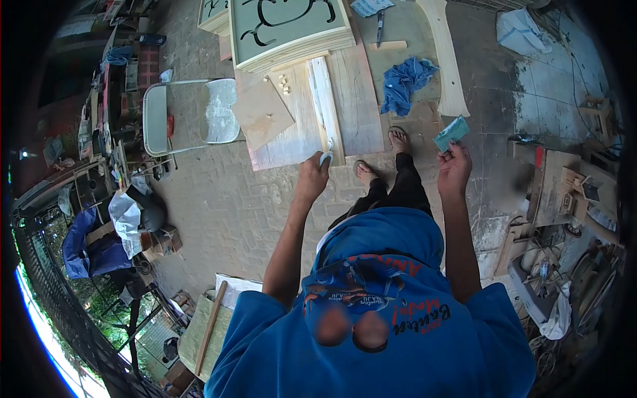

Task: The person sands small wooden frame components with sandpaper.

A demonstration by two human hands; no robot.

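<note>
My left hand [312, 178] is closed around a small pale object [326, 158], whose exact kind I cannot make out. It is at the near end of a long whitish wooden strip [322, 99] lying on the wooden board [363, 113]. On the right, my right hand [454, 169] pinches a flat teal piece [451, 134] between thumb and fingers, held up in the air. Small wood bits [284, 85] lie beside the strip, near a thin brown sheet [263, 114].
Beyond the strip stand stacked green panels [292, 30] with black curved marks. A crumpled blue cloth [406, 83] and a long curved wooden piece [446, 60] lie to the right. A white folding chair [156, 119] is at left; a wooden bench [554, 179] stands at right.
</note>
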